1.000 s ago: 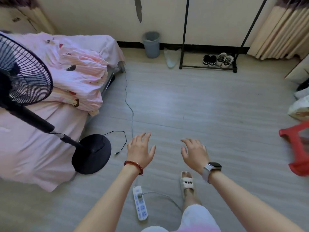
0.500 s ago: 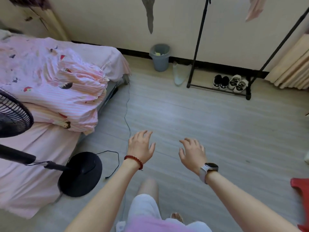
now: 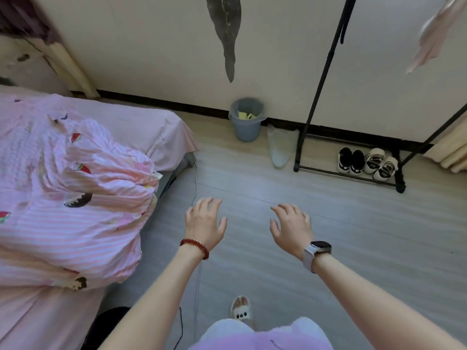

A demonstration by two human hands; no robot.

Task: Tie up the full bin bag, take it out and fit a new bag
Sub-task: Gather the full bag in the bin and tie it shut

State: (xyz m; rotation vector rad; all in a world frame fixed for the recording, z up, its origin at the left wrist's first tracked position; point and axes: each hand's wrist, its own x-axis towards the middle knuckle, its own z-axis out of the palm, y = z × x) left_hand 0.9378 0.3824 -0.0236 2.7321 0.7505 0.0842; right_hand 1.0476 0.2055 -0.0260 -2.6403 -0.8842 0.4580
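A small blue-grey bin (image 3: 246,127) stands on the floor against the far wall, lined with a clear bag whose rim folds over the edge. Yellow scraps (image 3: 245,114) lie inside it. A loose clear bag (image 3: 278,147) lies on the floor just right of the bin. My left hand (image 3: 205,222), with a red bead bracelet, and my right hand (image 3: 291,225), with a watch, are stretched out in front of me, fingers spread and holding nothing. Both hands are well short of the bin.
A bed (image 3: 63,193) with a bunched pink striped quilt fills the left side. A black clothes rack (image 3: 326,102) with two pairs of shoes (image 3: 367,162) on its base stands right of the bin. A thin cable (image 3: 195,183) runs along the floor. A fan base (image 3: 106,324) sits bottom left.
The view has moved forward toward the far wall, so the bin looks larger and nearer. The fan has slipped out of view to the left. Both hands stay open and outstretched.
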